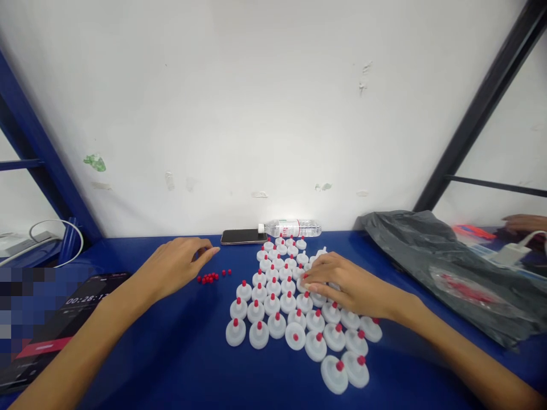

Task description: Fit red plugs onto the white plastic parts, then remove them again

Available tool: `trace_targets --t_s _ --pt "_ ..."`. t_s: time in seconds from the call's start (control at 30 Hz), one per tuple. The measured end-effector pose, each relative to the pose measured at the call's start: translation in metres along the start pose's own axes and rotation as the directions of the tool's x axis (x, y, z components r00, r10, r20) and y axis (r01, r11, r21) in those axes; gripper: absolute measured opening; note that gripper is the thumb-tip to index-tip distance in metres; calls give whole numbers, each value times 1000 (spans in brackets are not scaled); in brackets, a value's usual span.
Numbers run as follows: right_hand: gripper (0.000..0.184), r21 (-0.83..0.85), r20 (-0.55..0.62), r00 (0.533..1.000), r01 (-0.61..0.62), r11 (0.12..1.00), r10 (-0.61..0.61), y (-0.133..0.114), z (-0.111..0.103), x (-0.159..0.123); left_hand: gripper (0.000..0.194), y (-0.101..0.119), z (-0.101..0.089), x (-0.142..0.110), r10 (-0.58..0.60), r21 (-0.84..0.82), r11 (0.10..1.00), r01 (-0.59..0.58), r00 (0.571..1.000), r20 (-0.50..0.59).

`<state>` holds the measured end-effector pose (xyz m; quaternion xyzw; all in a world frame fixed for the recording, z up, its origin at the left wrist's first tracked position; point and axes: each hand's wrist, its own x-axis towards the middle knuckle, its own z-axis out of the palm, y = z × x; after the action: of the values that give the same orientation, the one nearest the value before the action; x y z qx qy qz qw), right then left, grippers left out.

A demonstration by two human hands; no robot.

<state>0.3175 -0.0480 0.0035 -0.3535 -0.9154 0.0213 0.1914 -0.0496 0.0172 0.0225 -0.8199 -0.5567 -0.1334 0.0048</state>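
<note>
White discs [272, 304] sit mid-counter [192, 347], most red-tipped, our right hand [342, 279] curled over some, its grip we cannot tell, our left hand [182, 259] unclenched near loose red caps [210, 278]; we judge capping underway, calling next for a careful pinch

White pieces [272, 305] on blue table [188, 359]

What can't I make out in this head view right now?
All in the head view:
White discs: some partly hidden beneath the right hand.
Anything inside the left hand: hidden by the hand itself.
Timer phone: partly masked by pixelation.
Bottle label: print too small.
Another person's hand: cut off by right edge.
</note>
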Motion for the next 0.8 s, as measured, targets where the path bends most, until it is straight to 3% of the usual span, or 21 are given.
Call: trace_targets --t_s 0.13,0.2,0.3,0.43,0.6,0.73,0.8 --pt "23 -5 -93 993 -72 997 71 -1 -5 0 38 10 1 -2 84 4 996 -85 968 -237" --pt "18 6 -149 986 -75 997 75 -3 -6 0 33 20 4 -5 159 10 986 -166 924 -348" --pt "20 34 -128 991 -31 999 35 -10 -4 1 26 43 11 -12 319 40 941 -337 835 -449" --pt "20 56 -136 990 49 997 -41 -23 4 1 18 79 22 -25 509 92 848 -522 753 -417" --pt "43 125 -250 966 102 987 -69 -35 15 -1 24 109 33 -35 623 189 776 -602 683 -381" --pt "43 147 -295 948 167 975 -118 -41 20 -1 14 112 39 -35 702 292 712 -639 657 -274" --pt "42 159 -289 950 167 973 -116 -43 20 -1 6 112 38 -36 708 298 702 -647 677 -201"
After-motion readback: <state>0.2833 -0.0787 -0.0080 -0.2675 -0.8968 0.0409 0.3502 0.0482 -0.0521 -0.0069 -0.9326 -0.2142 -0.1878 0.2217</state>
